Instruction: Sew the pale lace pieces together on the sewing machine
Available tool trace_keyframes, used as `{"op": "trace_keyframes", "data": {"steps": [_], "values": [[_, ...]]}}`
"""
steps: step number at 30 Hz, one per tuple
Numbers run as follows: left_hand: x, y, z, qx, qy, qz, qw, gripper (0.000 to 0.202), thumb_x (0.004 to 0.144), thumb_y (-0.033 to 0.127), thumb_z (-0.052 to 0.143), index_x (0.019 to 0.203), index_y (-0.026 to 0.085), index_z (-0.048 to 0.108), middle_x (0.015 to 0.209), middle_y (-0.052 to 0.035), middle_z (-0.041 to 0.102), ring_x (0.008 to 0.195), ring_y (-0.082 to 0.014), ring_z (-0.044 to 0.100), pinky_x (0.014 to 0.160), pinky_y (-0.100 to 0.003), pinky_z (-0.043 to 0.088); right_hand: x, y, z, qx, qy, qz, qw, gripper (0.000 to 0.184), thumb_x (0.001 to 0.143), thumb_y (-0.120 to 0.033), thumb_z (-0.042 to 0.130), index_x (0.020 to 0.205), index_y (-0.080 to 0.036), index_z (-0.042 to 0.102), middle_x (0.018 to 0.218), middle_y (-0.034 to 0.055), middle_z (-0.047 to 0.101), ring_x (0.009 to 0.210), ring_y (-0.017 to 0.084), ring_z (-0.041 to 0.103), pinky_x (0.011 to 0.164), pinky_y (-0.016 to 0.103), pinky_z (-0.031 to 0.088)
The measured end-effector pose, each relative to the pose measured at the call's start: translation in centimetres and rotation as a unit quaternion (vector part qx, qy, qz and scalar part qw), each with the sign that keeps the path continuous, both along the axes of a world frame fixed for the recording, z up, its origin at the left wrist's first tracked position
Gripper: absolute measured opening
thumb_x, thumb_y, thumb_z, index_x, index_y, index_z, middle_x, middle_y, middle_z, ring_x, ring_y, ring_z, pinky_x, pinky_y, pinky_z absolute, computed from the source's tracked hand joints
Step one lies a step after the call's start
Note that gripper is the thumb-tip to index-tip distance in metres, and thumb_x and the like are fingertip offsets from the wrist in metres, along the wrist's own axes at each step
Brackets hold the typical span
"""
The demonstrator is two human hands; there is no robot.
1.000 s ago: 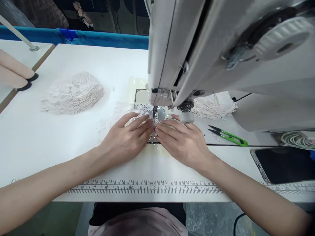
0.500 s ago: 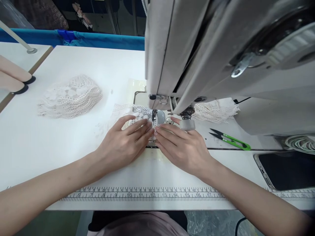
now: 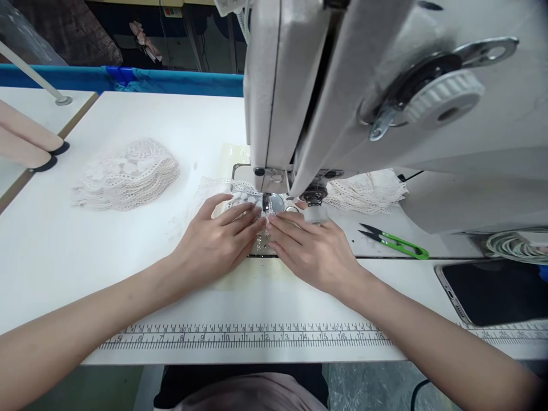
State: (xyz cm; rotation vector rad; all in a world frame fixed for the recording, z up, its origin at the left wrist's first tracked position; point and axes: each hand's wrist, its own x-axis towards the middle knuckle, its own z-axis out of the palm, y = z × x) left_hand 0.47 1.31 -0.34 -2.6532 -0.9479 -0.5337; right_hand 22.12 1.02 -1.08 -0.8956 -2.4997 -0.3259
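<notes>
A white lace piece [image 3: 222,188] lies under the presser foot [image 3: 268,201] of a grey sewing machine [image 3: 342,85]. My left hand [image 3: 218,240] rests flat on the lace, fingers stretched toward the needle. My right hand [image 3: 312,248] lies flat just right of it, fingertips meeting the left hand's at the needle plate [image 3: 278,202]. Both hands press the lace down and grip nothing.
A stack of lace pieces [image 3: 126,174] sits at the left, another lace pile [image 3: 368,191] behind the machine. Green thread snips [image 3: 394,241] lie at the right, a black phone [image 3: 492,291] further right. A printed ruler [image 3: 244,335] runs along the table's front edge.
Both hands have stayed on the lace at the needle, sliding slightly away from me. The lace under the foot has shifted a little; the camera view moved a bit.
</notes>
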Motion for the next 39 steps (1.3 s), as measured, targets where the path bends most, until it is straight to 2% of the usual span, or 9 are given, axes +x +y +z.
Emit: {"op": "trace_keyframes", "data": {"steps": [9,15,24,29,35,39], "values": [[-0.2,0.4,-0.2,0.001,-0.004,0.002,1.000,0.027,0.096,0.018,0.051,0.120,0.015,0.064,0.117,-0.0092,0.071,0.113,-0.0240,0.066,0.106,-0.048,0.039,0.0,0.4,-0.1,0.001,-0.023,-0.012,1.000,0.026,0.098,-0.024,0.050,0.109,-0.014,0.071,0.106,0.0055,0.076,0.095,0.020,0.070,0.103,0.042,0.048],[-0.2,-0.2,0.0,0.040,0.014,-0.010,0.999,0.022,0.096,0.017,0.051,0.115,0.020,0.063,0.113,-0.0016,0.074,0.113,-0.0212,0.066,0.108,-0.047,0.039,0.2,0.1,0.0,0.012,-0.024,-0.006,1.000,0.024,0.098,-0.023,0.052,0.109,-0.013,0.070,0.108,0.0047,0.075,0.094,0.018,0.069,0.109,0.042,0.041],[-0.1,-0.2,0.1,0.023,0.008,0.000,1.000,0.022,0.098,0.017,0.049,0.116,0.017,0.061,0.111,-0.0036,0.074,0.110,-0.0204,0.067,0.107,-0.048,0.039,0.2,0.3,-0.3,0.021,-0.025,-0.005,0.999,0.026,0.098,-0.026,0.051,0.109,-0.013,0.070,0.105,0.0045,0.076,0.090,0.018,0.069,0.107,0.042,0.046],[-0.2,0.2,-0.1,0.029,0.007,0.006,1.000,0.024,0.098,0.018,0.048,0.117,0.019,0.062,0.111,-0.0032,0.074,0.110,-0.0198,0.067,0.108,-0.048,0.039,0.0,0.5,-0.3,0.013,-0.029,-0.017,0.999,0.026,0.098,-0.024,0.050,0.107,-0.013,0.072,0.103,0.0065,0.076,0.093,0.020,0.070,0.107,0.042,0.045],[-0.2,0.7,-0.3,0.040,0.003,0.007,0.999,0.025,0.096,0.019,0.051,0.118,0.015,0.063,0.111,-0.0078,0.074,0.107,-0.0219,0.068,0.107,-0.048,0.039,-0.2,0.8,-0.3,0.018,-0.031,-0.032,0.999,0.028,0.099,-0.026,0.048,0.107,-0.013,0.072,0.101,0.0069,0.076,0.098,0.020,0.068,0.109,0.042,0.041],[-0.2,0.2,-0.1,0.052,0.005,0.000,0.999,0.022,0.096,0.017,0.052,0.113,0.016,0.065,0.110,-0.0050,0.074,0.110,-0.0213,0.067,0.109,-0.047,0.037,-0.1,0.7,-0.2,0.020,-0.030,-0.024,0.999,0.027,0.098,-0.023,0.049,0.110,-0.013,0.071,0.105,0.0068,0.076,0.097,0.020,0.068,0.108,0.043,0.042]]}}
